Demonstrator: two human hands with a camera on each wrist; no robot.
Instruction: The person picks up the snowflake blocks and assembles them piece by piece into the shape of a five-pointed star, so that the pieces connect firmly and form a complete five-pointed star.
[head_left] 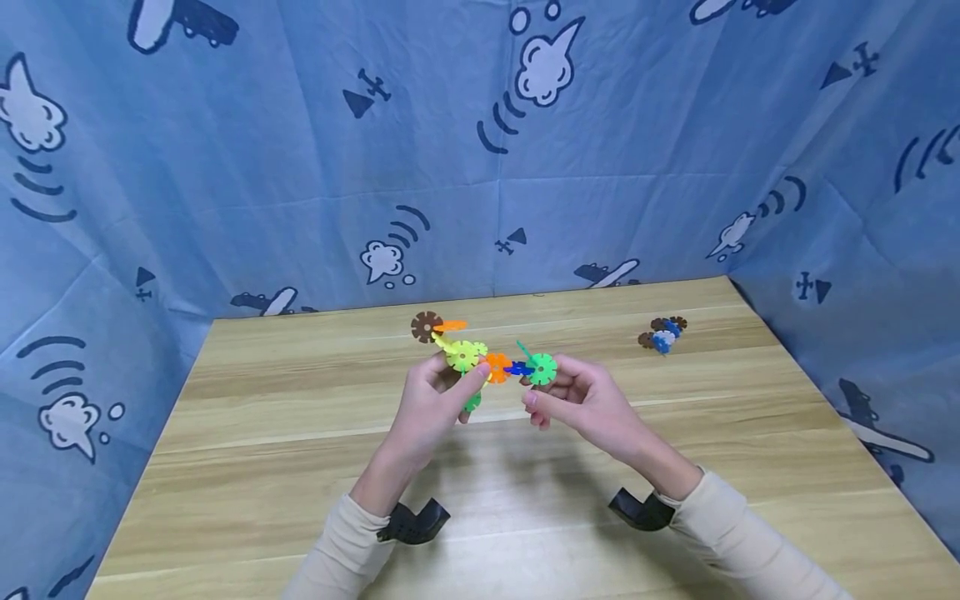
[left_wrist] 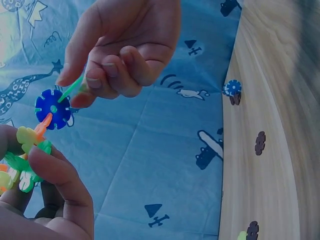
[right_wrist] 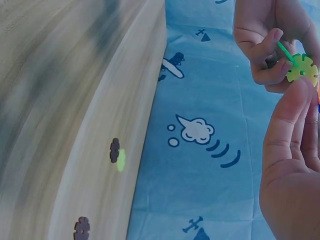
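My left hand (head_left: pixel 431 396) grips a small assembly of slotted plastic discs, with a yellow disc (head_left: pixel 463 356), an orange disc (head_left: pixel 496 368) and green discs (left_wrist: pixel 27 172) around its fingers. From the orange disc the joined row runs rightward to a blue disc (left_wrist: pixel 53 109) and a green disc (head_left: pixel 543 369). At that end my right hand (head_left: pixel 588 404) pinches a green disc, seen edge-on between thumb and forefinger in the left wrist view. The right wrist view shows a yellow-green disc (right_wrist: pixel 301 69) by the left fingers; the right hand covers most of the rest.
Blue, white and brown discs (head_left: pixel 663 335) lie clustered at the table's far right. Past the left hand is a brown disc (head_left: pixel 427 327). Brown discs (right_wrist: pixel 114 150) also show on the wooden table (head_left: pixel 262 467) in the wrist views. A blue patterned cloth (head_left: pixel 435 150) hangs behind.
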